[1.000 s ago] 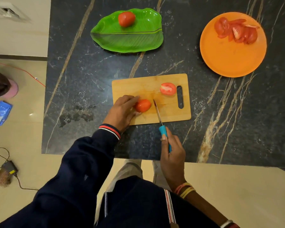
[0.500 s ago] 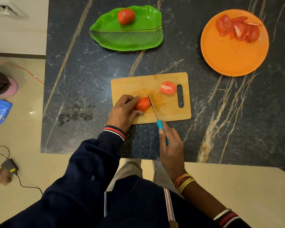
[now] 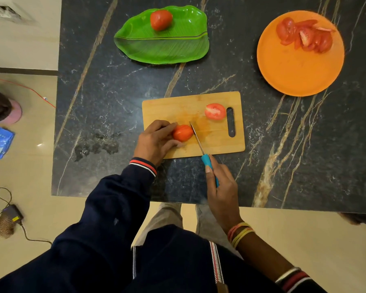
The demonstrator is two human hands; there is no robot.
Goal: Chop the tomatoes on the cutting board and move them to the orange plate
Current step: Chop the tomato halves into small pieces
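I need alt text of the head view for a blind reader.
A person's left hand holds a red tomato half on a wooden cutting board, while the right hand holds a blue-handled knife at its end. A second cut half lies on the board; red tomato slices sit on a round orange plate.

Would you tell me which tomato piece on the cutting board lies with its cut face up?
The tomato half near the slot in the cutting board; the other half shows only skin, held by the left hand.
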